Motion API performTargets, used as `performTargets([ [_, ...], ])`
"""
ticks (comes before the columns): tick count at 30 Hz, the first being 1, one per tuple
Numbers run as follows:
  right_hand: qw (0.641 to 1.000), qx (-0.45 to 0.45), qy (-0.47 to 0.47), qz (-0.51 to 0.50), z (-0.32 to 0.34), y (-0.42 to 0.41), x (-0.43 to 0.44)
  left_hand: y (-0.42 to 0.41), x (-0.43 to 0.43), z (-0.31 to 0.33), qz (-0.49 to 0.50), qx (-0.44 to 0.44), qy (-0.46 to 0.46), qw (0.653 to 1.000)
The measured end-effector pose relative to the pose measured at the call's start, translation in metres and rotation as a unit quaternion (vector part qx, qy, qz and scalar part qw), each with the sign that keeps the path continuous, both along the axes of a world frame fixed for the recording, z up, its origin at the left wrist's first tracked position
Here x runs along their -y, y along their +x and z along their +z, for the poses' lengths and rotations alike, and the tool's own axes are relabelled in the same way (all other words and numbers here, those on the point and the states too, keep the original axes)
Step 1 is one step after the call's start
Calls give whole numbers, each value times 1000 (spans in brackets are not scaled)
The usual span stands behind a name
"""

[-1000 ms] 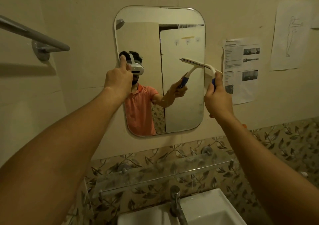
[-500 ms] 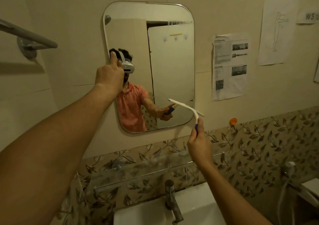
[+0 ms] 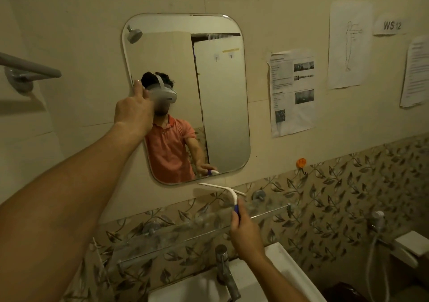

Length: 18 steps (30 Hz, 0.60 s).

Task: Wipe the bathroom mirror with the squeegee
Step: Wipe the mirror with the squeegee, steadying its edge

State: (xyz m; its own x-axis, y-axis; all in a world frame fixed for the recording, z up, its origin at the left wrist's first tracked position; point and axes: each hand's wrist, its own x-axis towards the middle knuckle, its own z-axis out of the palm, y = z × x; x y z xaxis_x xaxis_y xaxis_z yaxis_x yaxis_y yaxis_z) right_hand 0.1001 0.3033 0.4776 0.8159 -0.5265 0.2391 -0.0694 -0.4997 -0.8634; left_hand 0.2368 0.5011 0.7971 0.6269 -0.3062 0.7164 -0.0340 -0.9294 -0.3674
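Right hand (image 3: 246, 232) wraps tight round the squeegee (image 3: 228, 191) by its blue handle, white blade riding above the fist, just under the mirror (image 3: 222, 107) and off the glass. Left hand (image 3: 134, 110) holds the mirror's left edge, thumb up along the rim.

I'm seeing glossy glass on the mirror (image 3: 220, 107), smooth white plastic on the squeegee (image 3: 232, 194), dull metal on the tap (image 3: 226, 271), matt paper sheets (image 3: 291, 93) to the right.
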Motion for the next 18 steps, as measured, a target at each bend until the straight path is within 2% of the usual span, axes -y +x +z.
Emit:
performTargets([
  [4, 999, 26, -15, -27, 8, -7, 11, 5, -3, 1, -11, -3, -10, 1000],
  [7, 997, 73, -15, -8, 45, -6, 16, 6, -3, 0, -20, -7, -24, 1000],
  [12, 973, 218, -74, -7, 156, 8, 19, 9, -6, -2, -25, 8, -29, 999],
  [18, 954, 264, -142, -3, 291, 32, 16, 8, -5, -3, -25, 7, -33, 999],
])
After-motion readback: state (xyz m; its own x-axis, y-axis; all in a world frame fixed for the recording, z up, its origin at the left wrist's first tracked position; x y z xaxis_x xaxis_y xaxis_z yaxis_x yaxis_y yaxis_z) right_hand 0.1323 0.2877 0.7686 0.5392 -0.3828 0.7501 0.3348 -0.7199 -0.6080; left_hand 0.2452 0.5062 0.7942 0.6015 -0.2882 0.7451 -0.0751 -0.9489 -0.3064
